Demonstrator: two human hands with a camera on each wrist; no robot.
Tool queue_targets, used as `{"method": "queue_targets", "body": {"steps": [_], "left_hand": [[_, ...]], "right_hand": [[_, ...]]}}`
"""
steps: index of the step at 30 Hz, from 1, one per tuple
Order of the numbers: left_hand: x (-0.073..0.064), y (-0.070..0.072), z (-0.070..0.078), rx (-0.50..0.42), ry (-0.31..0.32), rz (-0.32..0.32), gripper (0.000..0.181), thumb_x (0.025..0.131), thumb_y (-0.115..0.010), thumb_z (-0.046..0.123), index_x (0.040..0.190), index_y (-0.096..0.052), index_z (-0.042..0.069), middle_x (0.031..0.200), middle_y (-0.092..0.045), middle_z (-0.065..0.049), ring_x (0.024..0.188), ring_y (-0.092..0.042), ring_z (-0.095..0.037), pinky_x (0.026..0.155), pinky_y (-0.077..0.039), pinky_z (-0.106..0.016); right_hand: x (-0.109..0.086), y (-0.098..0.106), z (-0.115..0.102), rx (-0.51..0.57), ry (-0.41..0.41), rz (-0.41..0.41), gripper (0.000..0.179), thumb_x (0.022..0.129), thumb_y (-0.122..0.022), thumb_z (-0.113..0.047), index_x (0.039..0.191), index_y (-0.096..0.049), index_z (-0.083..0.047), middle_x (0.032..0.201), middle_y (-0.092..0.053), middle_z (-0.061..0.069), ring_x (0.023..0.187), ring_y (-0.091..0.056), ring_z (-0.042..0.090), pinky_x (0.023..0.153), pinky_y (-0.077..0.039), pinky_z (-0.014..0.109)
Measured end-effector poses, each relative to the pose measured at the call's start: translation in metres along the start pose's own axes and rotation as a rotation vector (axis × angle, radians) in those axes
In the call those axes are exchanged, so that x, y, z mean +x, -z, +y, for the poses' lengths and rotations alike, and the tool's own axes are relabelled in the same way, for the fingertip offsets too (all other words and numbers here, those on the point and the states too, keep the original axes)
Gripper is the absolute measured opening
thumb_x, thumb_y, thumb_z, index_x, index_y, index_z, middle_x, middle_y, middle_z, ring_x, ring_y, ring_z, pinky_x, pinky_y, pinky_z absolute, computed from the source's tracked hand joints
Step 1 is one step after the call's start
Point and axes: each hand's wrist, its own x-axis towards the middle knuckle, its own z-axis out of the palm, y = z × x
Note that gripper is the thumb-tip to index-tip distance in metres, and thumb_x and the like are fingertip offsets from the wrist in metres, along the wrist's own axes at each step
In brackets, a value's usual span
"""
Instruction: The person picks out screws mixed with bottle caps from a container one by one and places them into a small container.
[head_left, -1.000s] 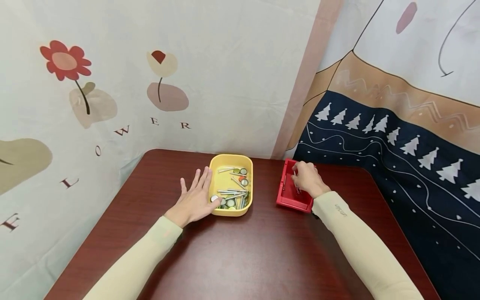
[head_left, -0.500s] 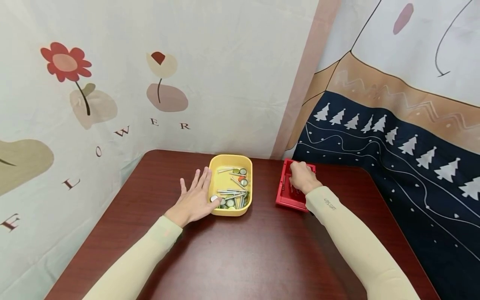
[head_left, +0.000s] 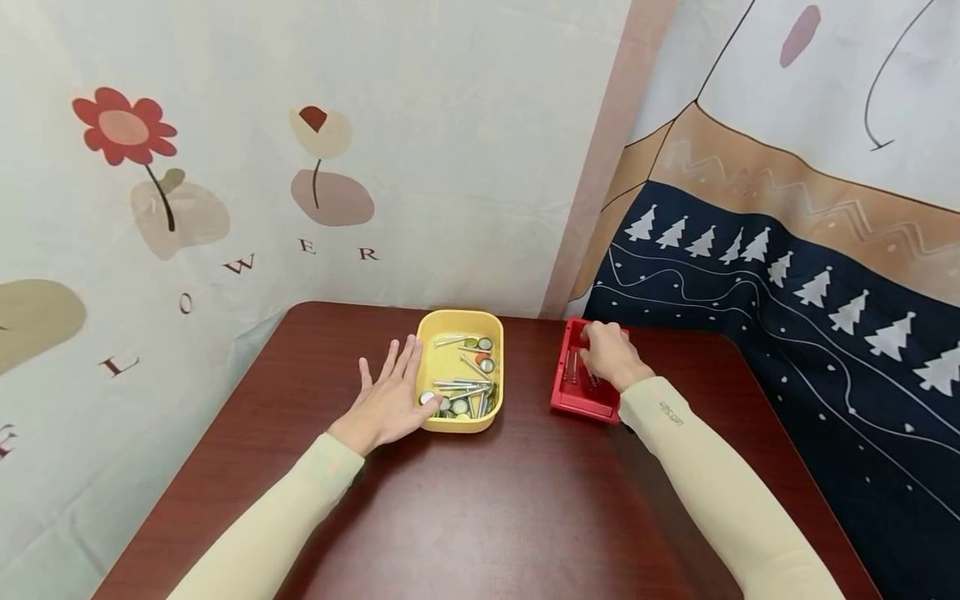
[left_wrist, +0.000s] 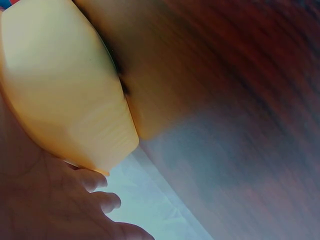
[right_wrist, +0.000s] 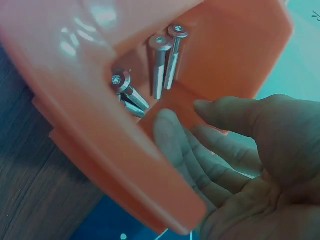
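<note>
My right hand (head_left: 613, 357) reaches into a red plastic bin (head_left: 585, 410) on the right. Seen from the right wrist, the hand (right_wrist: 235, 165) has loosely bent fingers, thumb and fingertips apart, nothing between them. Two bolts (right_wrist: 158, 65) lie side by side in the bin (right_wrist: 225, 50), and a few more (right_wrist: 131, 95) lie at an angle nearby. My left hand (head_left: 386, 404) rests with spread fingers against the left side of a yellow bin (head_left: 441, 367), thumb over its rim. In there lie several bolts (head_left: 471, 390) and round discs like bottle caps (head_left: 460, 407).
Both bins stand near the far edge of a dark red-brown table (head_left: 480, 508), a gap between them. Behind hangs a pale printed cloth (head_left: 465, 167), with a navy tree-patterned one (head_left: 690, 283) to the right.
My right hand dipped into the red bin, then rose slightly and loosened its fingers. A second bolt now lies beside the one at the bin's left. The left hand has stayed put.
</note>
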Motion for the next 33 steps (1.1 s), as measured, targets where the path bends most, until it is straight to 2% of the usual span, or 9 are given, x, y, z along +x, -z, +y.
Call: {"method": "queue_targets", "body": {"steps": [4,7,12,16,19,25,29,33], "left_hand": [[0.001,-0.001,-0.001,-0.002,-0.001,0.002,0.106,0.113,-0.060,0.059,0.188,-0.008,0.005,0.199,-0.002,-0.012,0.186,-0.001,-0.043,0.135,0.002,-0.093],[0.001,-0.001,-0.001,-0.004,-0.001,0.004,0.106,0.113,-0.061,0.058,0.188,-0.009,0.005,0.199,-0.002,-0.012,0.186,-0.001,-0.043,0.134,0.001,-0.093],[0.000,-0.001,-0.001,-0.007,-0.001,0.008,0.105,0.113,-0.061,0.057,0.188,-0.009,0.005,0.199,-0.002,-0.012,0.186,-0.001,-0.043,0.135,0.001,-0.093],[0.001,0.000,0.000,-0.017,-0.003,0.006,0.106,0.112,-0.061,0.057,0.188,-0.008,0.005,0.199,-0.002,-0.012,0.186,-0.001,-0.044,0.134,0.002,-0.093],[0.000,0.000,0.000,-0.022,-0.003,0.005,0.106,0.112,-0.061,0.057,0.188,-0.008,0.004,0.199,-0.001,-0.012,0.186,0.000,-0.044,0.134,0.002,-0.093],[0.001,-0.002,-0.001,-0.022,-0.001,0.009,0.106,0.112,-0.061,0.057,0.188,-0.009,0.004,0.199,-0.002,-0.012,0.186,-0.001,-0.043,0.134,0.002,-0.093],[0.002,-0.003,-0.002,-0.018,-0.003,0.007,0.106,0.112,-0.061,0.058,0.188,-0.009,0.005,0.199,-0.002,-0.012,0.186,-0.001,-0.043,0.134,0.002,-0.093],[0.002,-0.003,-0.002,-0.014,-0.001,0.006,0.107,0.111,-0.061,0.058,0.188,-0.008,0.005,0.199,-0.002,-0.012,0.186,-0.001,-0.042,0.135,0.001,-0.093]], "right_hand": [[-0.005,0.001,-0.001,0.016,0.000,0.033,0.046,0.113,-0.071,-0.015,0.156,-0.069,0.002,0.138,-0.077,0.028,0.102,-0.077,0.036,0.096,-0.071,0.056],[-0.010,0.001,-0.004,0.015,0.020,0.078,0.046,0.114,-0.070,-0.019,0.156,-0.069,0.000,0.137,-0.076,0.026,0.101,-0.076,0.036,0.094,-0.071,0.057],[-0.018,-0.002,-0.010,-0.047,0.091,0.160,0.049,0.113,-0.072,-0.025,0.155,-0.069,0.000,0.146,-0.070,0.029,0.117,-0.073,0.043,0.100,-0.069,0.067],[-0.023,-0.007,-0.016,-0.102,0.152,0.200,0.053,0.112,-0.075,-0.029,0.157,-0.068,-0.002,0.153,-0.065,0.030,0.131,-0.069,0.047,0.106,-0.066,0.070],[-0.027,-0.011,-0.021,-0.106,0.183,0.198,0.059,0.111,-0.076,-0.034,0.161,-0.066,-0.005,0.160,-0.061,0.028,0.142,-0.063,0.048,0.117,-0.061,0.071],[-0.031,-0.019,-0.032,-0.113,0.213,0.146,0.072,0.110,-0.075,-0.047,0.171,-0.058,-0.013,0.176,-0.049,0.024,0.164,-0.047,0.047,0.136,-0.041,0.074],[-0.033,-0.025,-0.040,-0.142,0.241,0.127,0.079,0.109,-0.073,-0.054,0.176,-0.053,-0.016,0.182,-0.045,0.022,0.171,-0.040,0.046,0.141,-0.031,0.074],[-0.033,-0.030,-0.050,-0.164,0.298,0.140,0.083,0.108,-0.072,-0.057,0.178,-0.049,-0.018,0.185,-0.043,0.022,0.175,-0.036,0.048,0.143,-0.026,0.075]]}}
